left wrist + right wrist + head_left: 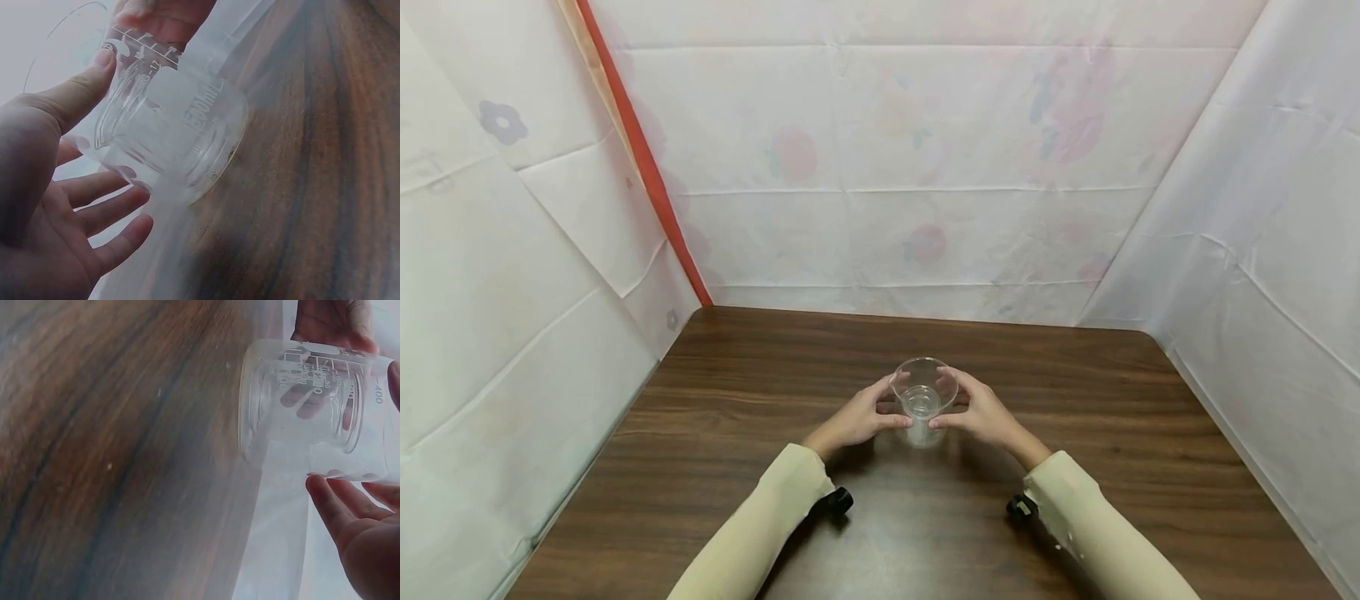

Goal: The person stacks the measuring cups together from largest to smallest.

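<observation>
Near the middle of the table stands a clear glass beaker [922,429] with white graduation marks, its mouth facing up. A smaller glass vessel with a pouring lip, seemingly a second beaker [300,412], sits nested inside it. My left hand [857,417] grips the outer beaker from the left, thumb at the near side and fingers round the far side. From the right, my right hand [988,412] holds it the same way. In the left wrist view a 500 ml print shows on the glass [200,112]. Whether the base touches the table cannot be told.
A dark brown wood-grain table [737,367] lies beneath. White patterned sheets [887,167] hang behind it and at both sides, with a red strip [643,158] at the back left corner. Small black devices [838,502] sit at both cuffs.
</observation>
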Motion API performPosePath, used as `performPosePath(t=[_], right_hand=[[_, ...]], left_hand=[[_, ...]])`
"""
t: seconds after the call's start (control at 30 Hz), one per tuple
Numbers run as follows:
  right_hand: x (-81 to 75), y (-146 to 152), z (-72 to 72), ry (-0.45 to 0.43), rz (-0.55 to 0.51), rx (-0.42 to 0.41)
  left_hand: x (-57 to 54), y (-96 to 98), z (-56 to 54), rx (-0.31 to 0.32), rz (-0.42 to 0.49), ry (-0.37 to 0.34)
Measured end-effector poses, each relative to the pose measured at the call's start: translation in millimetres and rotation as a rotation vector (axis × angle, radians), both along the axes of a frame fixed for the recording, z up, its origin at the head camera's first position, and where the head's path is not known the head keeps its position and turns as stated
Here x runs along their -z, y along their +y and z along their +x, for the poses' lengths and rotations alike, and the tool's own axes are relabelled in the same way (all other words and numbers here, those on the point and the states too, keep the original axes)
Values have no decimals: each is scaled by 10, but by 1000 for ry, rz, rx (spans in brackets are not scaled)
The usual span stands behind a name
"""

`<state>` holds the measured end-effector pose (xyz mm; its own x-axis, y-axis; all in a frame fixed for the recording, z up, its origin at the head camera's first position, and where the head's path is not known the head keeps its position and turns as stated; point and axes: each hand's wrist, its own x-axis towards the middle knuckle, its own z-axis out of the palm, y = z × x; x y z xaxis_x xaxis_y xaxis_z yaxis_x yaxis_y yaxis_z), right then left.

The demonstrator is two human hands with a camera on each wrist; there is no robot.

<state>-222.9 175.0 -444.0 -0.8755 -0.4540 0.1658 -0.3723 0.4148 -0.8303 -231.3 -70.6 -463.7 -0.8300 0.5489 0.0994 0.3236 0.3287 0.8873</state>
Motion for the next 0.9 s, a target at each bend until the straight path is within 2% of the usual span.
performPosePath(t=[0.23,0.43,0.7,0.9], right_hand=[[7,24,-25,-12,-30,7],[37,10,-88,26,-30,1],[53,-7,-139,54,3,-15],[106,44,-90,59,25,-17]], left_hand=[[-39,24,-60,5,-10,10],[-42,4,-87,-5,-15,30],[-11,-17,-94,-22,-25,68],[29,7,-56,-21,-60,64]])
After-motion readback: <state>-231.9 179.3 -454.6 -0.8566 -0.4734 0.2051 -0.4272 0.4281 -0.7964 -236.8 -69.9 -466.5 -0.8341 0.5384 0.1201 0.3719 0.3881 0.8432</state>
